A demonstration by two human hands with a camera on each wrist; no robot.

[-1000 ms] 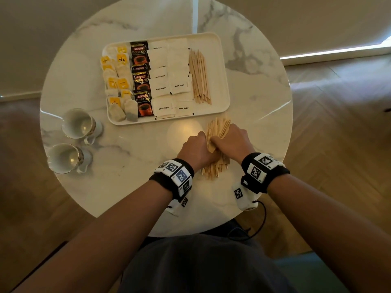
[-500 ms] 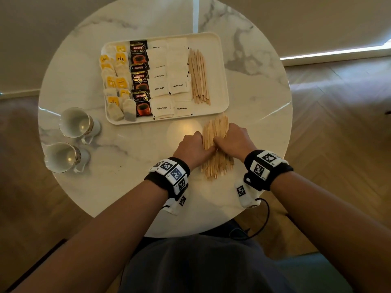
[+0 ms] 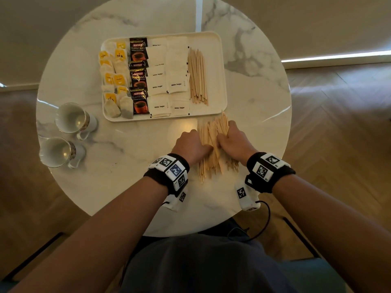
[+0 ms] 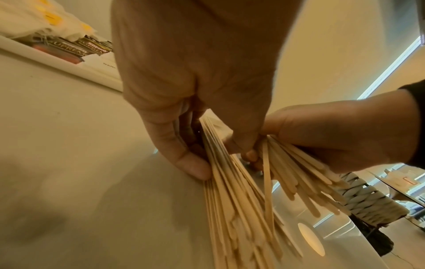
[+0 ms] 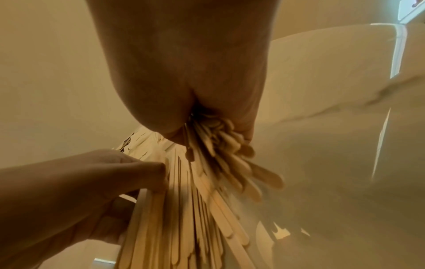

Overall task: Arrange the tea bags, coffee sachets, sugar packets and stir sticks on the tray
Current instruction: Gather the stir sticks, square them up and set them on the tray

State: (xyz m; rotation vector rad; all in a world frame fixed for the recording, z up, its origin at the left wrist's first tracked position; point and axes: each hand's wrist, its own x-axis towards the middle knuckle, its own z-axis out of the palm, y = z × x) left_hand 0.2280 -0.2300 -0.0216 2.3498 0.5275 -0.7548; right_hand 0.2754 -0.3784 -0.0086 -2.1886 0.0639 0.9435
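A thick pile of wooden stir sticks (image 3: 213,149) lies on the marble table (image 3: 131,182) just in front of the cream tray (image 3: 221,66). My left hand (image 3: 191,144) grips the left part of the pile (image 4: 232,205), thumb and fingers curled round it. My right hand (image 3: 234,140) grips a fanned bunch (image 5: 220,154) of the same sticks on the right. The tray holds tea bags (image 3: 114,81), coffee sachets (image 3: 138,79), white sugar packets (image 3: 167,81) and a row of stir sticks (image 3: 197,77).
Two white cups (image 3: 72,120) (image 3: 57,152) stand at the table's left edge. The table's rim (image 3: 173,233) is close to my body, with wooden floor (image 3: 338,144) to the right.
Both hands have slid slightly toward the tray along the pile. The sticks have spread wider, with the right-hand bunch fanning away from the left part.
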